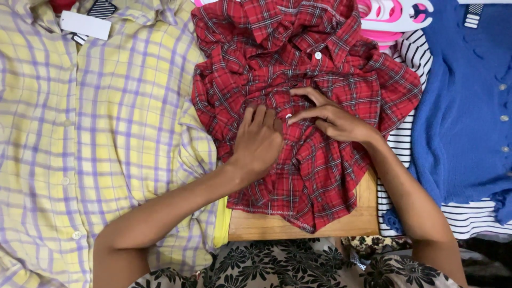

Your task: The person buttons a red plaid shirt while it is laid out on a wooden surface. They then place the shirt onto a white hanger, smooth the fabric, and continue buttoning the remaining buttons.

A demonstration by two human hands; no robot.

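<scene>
Four garments — one red plaid shirt (298,106), one yellow checked shirt (90,138), one blue cardigan (464,106), one striped top (397,144) — two hands.

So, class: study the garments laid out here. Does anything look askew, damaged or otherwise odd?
Only the red plaid shirt stands out: it lies bunched and creased on the wooden board under both hands, left hand and right hand, while the yellow checked shirt lies flat. No damage shows.

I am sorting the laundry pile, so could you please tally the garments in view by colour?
Red plaid shirt, under the left hand and right hand: 1
Yellow and purple checked shirt: 1
Blue knit cardigan: 1
White and dark striped garment: 1
Total: 4
</scene>
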